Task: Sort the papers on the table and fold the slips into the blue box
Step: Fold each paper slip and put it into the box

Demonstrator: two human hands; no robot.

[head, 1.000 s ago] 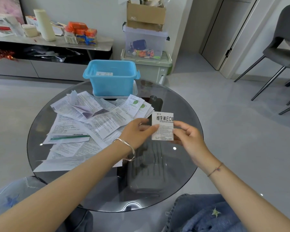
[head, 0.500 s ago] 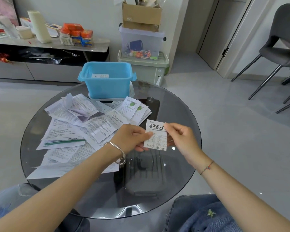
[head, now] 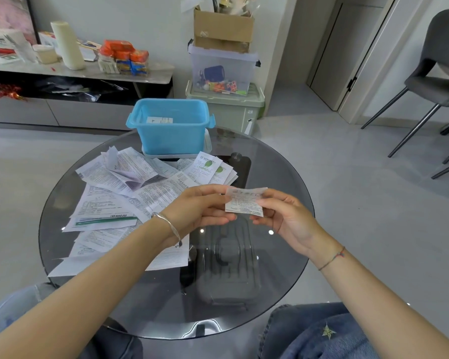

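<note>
We had the slip (head: 245,202) up off the worktop (head: 278,177), held between both hands right in front of us. The left hand (head: 200,206) pinched its left edge between thumb and fingers, and the right hand (head: 285,218) pinched the right edge the same way. The slip's top strip leaned over towards us. Through the blur it looked like a fold starting, though we could not swear to it. Any crease would have run across, hand to hand.

Now the relation that mattered: the blue box (head: 170,141) stood beyond the hands and a shade to the left, open side up, with the loose papers (head: 119,193) spread between it and the left arm. So we judged the left hand the nearer one for the drop.
</note>
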